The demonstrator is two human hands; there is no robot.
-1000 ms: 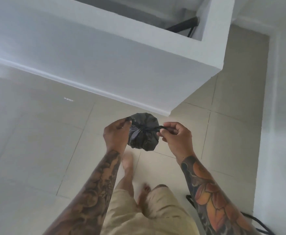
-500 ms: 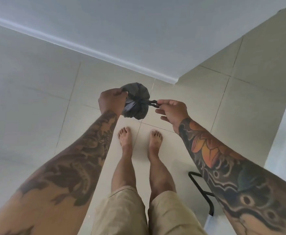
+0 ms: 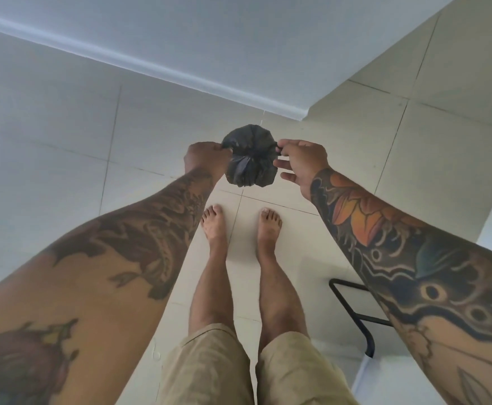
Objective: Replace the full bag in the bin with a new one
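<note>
A small black bin bag (image 3: pixel 250 160), bunched into a tight round bundle, hangs in the air in front of me above my bare feet. My left hand (image 3: pixel 206 159) grips its left side. My right hand (image 3: pixel 301 162) pinches a thin black strip of the bag at its upper right edge between thumb and forefinger, the other fingers spread loosely below. No bin is in view.
A white wall with a baseboard (image 3: pixel 139 65) runs across the top and ends at a corner (image 3: pixel 304 115). Pale floor tiles (image 3: pixel 63 159) lie all around my feet. A black metal frame (image 3: pixel 352 311) stands on the floor at my right.
The view dropped from the wall ledge to my feet as I stopped walking. My right hand drew in from pulling the strip sideways to right beside the bundle.
</note>
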